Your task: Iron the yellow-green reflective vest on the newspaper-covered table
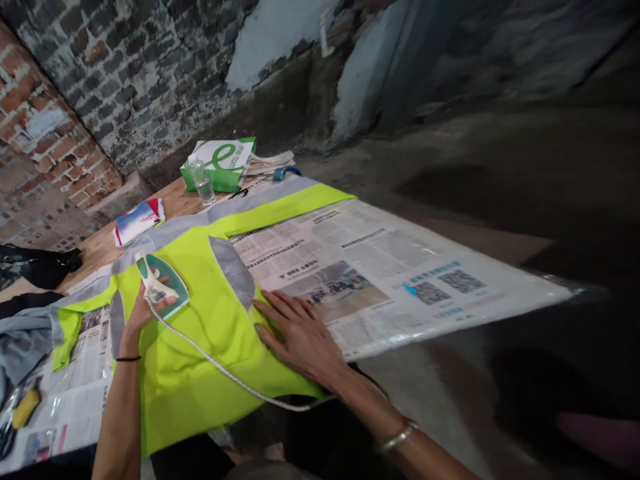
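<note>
A neon yellow and grey sweatshirt (215,333) lies spread over the table, its lower hem hanging past the front edge. My left hand (145,303) is wrapped round the handle of a green and white clothes iron (175,287), which rests on the chest part of the garment. From the iron a pale braided cord (220,368) runs across the fabric towards my right forearm. My right hand (300,333) lies flat, fingers stretched out, on the side edge of the sweatshirt and the newspaper beside it.
Newspaper under clear plastic (380,267) covers the table. Towards the back stand a water bottle (203,183), a green and white bag (220,160) and a blue tape roll (286,173). A plastic packet (139,221), grey clothing (23,340) and a yellow object (26,408) lie left. A brick wall rises behind.
</note>
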`<state>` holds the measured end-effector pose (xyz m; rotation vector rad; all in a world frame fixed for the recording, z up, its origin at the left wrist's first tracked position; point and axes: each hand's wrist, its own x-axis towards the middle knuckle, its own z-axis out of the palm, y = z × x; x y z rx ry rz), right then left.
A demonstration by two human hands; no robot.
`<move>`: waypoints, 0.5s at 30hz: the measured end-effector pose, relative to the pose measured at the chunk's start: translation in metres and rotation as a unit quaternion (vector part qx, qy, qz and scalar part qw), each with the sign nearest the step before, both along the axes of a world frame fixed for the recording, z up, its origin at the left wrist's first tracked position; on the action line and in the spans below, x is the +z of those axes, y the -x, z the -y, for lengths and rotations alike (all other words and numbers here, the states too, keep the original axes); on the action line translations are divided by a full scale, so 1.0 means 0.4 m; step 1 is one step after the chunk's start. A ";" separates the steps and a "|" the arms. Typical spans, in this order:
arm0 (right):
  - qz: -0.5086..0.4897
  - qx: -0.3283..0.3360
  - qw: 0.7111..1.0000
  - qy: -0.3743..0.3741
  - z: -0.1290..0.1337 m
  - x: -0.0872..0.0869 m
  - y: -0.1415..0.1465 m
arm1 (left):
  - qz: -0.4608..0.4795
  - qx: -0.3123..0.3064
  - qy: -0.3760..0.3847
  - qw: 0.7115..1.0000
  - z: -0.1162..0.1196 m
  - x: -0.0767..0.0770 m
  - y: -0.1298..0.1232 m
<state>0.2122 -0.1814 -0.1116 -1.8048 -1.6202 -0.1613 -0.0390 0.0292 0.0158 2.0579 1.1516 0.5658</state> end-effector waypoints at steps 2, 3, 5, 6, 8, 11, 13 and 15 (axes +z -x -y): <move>-0.008 0.002 1.000 0.001 -0.001 0.001 0.001 | -0.011 -0.015 0.013 1.000 0.044 0.001 0.016; -0.011 0.002 1.000 0.000 -0.001 0.001 0.001 | -0.021 -0.027 0.012 0.999 0.073 0.002 0.026; -0.014 0.002 1.000 -0.003 0.000 0.001 0.002 | -0.049 -0.062 0.001 0.997 0.135 0.004 0.048; -0.013 0.001 1.000 -0.006 0.000 0.001 0.002 | -0.064 -0.082 -0.006 0.995 0.165 0.006 0.056; -0.010 -0.002 1.000 -0.011 0.002 0.001 0.002 | -0.088 -0.121 -0.013 0.989 0.212 0.013 0.064; -0.011 -0.003 1.000 -0.012 0.004 0.001 0.002 | -0.105 -0.147 -0.008 0.984 0.232 0.020 0.056; -0.017 0.000 1.000 -0.008 0.004 0.000 0.001 | -0.099 -0.140 -0.008 0.985 0.207 0.018 0.038; -0.020 0.004 1.000 -0.002 0.004 0.000 -0.001 | -0.076 -0.123 -0.012 0.989 0.156 0.011 0.009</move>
